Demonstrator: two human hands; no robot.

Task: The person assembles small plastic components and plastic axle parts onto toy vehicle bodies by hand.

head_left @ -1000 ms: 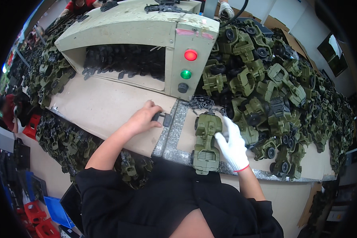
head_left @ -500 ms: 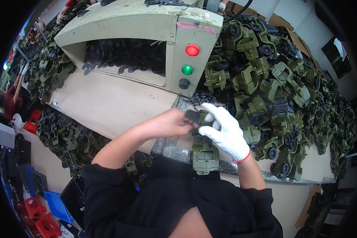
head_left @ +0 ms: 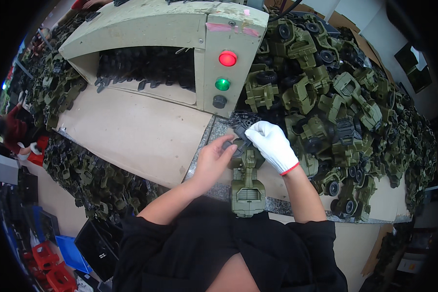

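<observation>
My left hand [head_left: 213, 159], bare, has its thumb and fingers closed on the lower end of a small dark grey plastic part [head_left: 239, 135]. My right hand [head_left: 272, 145], in a white knitted glove with a red cuff edge, pinches the upper right side of the same part. Just below both hands, an olive-green toy vehicle body [head_left: 248, 192] lies lengthwise at the bench edge, close to my body. Beyond the fingers sits a small heap of thin black plastic pieces [head_left: 246, 118]. Whether the grey part is one piece or two is hard to make out.
A pale machine housing [head_left: 224, 36] with red and green lights and a knob stands ahead; dark parts fill its opening. Olive toy vehicles [head_left: 321, 102] pile up on the right, more green parts [head_left: 102, 170] on the left. Red stools [head_left: 45, 255] and a co-worker [head_left: 14, 131] are far left.
Both hands have moved slightly; my left hand has turned upward, and my gloved fingers have closed from a spread pose onto the grey part. The view has shifted a little.
</observation>
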